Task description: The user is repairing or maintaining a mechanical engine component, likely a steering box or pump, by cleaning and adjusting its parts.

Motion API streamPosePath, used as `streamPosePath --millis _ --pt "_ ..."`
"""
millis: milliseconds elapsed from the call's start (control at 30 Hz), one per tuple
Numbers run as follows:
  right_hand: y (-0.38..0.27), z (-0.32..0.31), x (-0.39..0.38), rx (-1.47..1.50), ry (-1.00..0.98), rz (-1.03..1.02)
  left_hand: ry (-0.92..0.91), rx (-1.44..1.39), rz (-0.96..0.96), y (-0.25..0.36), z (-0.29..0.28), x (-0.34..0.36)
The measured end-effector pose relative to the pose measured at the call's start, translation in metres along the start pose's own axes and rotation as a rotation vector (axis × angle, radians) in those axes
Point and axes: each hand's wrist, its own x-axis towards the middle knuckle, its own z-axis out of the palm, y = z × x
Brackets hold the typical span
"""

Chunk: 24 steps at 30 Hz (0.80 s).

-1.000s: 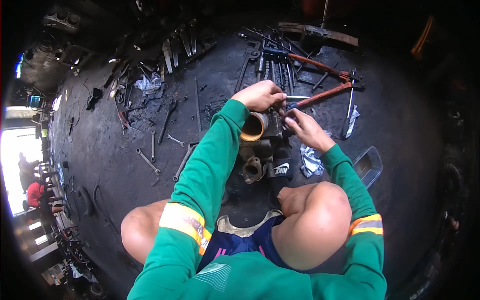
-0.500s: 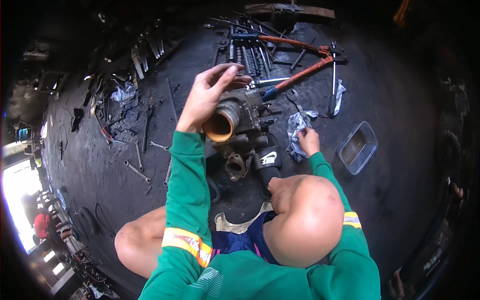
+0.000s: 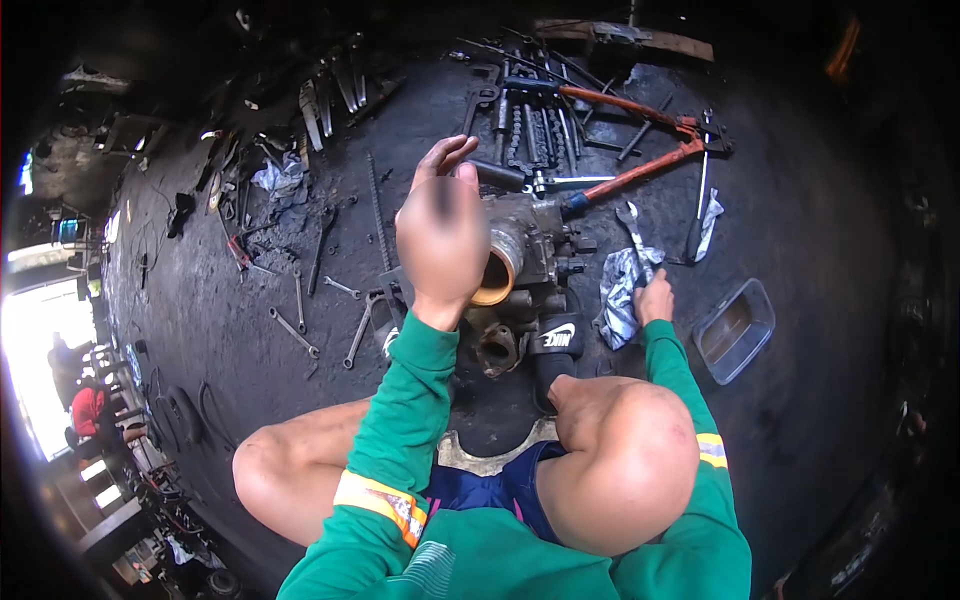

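My left hand [image 3: 440,240] is raised beside a greasy metal housing [image 3: 535,240], hiding part of it. Its fingers are apart with nothing visible in them, though the palm is blurred. The housing has a round pipe mouth [image 3: 493,290] with a tan inner rim and a lower flange [image 3: 498,350]; it stands on the floor between my feet. To its right, my right hand [image 3: 655,298] closes round the lower end of an open-ended wrench [image 3: 636,230]. The wrench's jaw points away from me, and a crumpled silvery-white rag [image 3: 619,295] lies beside it.
Bolt cutters [image 3: 640,170] with orange arms lie beyond the housing, near several sockets [image 3: 540,135]. A clear plastic tub [image 3: 735,330] sits at the right. Several wrenches [image 3: 296,335] are scattered on the dark floor at the left. A person in red [image 3: 88,410] is far left.
My left hand has come back nearer, from the housing's far top edge to its left side. My right hand has moved from the rag to the wrench handle, and the view has shifted.
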Motion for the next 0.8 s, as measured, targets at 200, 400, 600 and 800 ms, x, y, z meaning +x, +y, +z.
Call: streamPosePath --millis 200,400,600,800 --pt "-0.062 -0.093 -0.028 0.710 -0.019 -0.181 -0.038 -0.032 -0.137 -0.007 -0.006 -0.010" --pt "-0.107 -0.133 -0.103 0.666 0.056 -0.716 0.023 -0.029 -0.173 -0.016 -0.004 -0.017" --pt "-0.127 -0.181 -0.119 0.404 0.136 -0.795 0.127 -0.042 -0.194 -0.022 -0.004 -0.019" --pt "-0.146 -0.176 -0.117 0.649 0.217 -1.130 0.122 -0.045 -0.186 -0.019 -0.001 -0.019"
